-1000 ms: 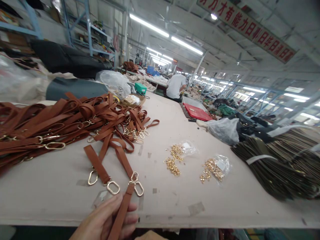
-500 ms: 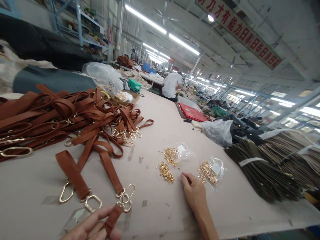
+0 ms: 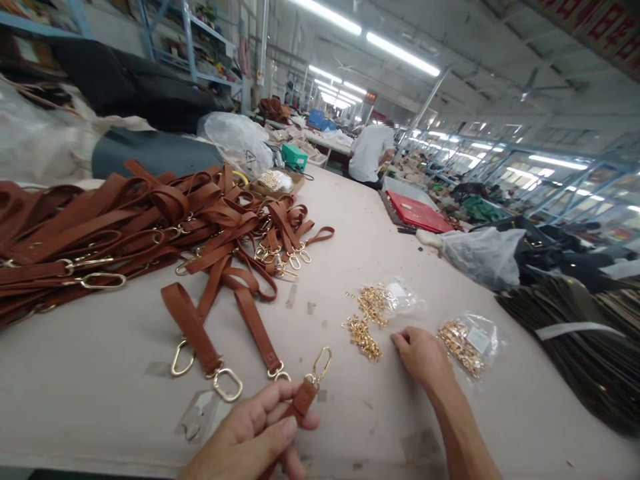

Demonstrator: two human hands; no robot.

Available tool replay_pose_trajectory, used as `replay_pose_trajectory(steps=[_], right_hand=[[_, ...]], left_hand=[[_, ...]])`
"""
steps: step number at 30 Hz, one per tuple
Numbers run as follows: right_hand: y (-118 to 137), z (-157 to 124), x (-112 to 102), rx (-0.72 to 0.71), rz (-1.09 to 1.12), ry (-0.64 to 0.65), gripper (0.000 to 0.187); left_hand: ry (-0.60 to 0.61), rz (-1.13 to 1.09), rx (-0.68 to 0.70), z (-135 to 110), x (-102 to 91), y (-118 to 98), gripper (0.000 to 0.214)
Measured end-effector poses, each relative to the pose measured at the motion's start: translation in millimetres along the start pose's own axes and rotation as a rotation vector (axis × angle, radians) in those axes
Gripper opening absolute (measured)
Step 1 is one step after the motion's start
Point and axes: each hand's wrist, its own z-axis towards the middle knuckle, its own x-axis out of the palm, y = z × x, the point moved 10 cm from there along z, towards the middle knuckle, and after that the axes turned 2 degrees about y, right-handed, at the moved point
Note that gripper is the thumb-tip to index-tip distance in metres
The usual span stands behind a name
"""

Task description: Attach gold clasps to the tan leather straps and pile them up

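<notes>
Btm centre: left hand (image 3: 255, 433) pinches brown strap (image 3: 303, 399) near its end, clasp (image 3: 321, 363) free; lower right: right hand (image 3: 423, 353) curled beside loose gold fittings (image 3: 363, 333), spilled within reach, grip unclear.

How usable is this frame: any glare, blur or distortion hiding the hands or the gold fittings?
Head view: even light, soft shadows; ceiling tubes blown out, no glare on the table; wide-angle bend and smear grow toward the edges, worst on the dark stack at right; left hand gripping the brown strap and right hand beside the gold fittings read clearly.
</notes>
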Motion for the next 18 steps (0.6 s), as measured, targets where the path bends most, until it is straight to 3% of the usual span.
replay_pose_trajectory(steps=[4, 7, 10, 14, 18], right_hand=[[-10, -16, -9, 0.036, 0.132, -0.027, 0.024], [-13, -42, -11, 0.075, 0.279, -0.076, 0.034], [-7, -76, 0, 0.124, 0.692, -0.081, 0.039], [29, -121, 26, 0.105, 1.295, 0.017, 0.026], [72, -148, 39, -0.051, 1.542, 0.199, 0.015]], left_hand=[[0.007, -0.027, 0.022, 3, 6.9, 4, 0.047], [0.019, 0.02, 0.03, 4, 13.7, 6, 0.046], [0.041, 0.106, 0.039, 2, 24.1, 0, 0.038], [0.123, 0.244, 0.041, -2, 43.5, -9, 0.029], [0.2, 0.333, 0.083, -6, 58.0, -16, 0.032]])
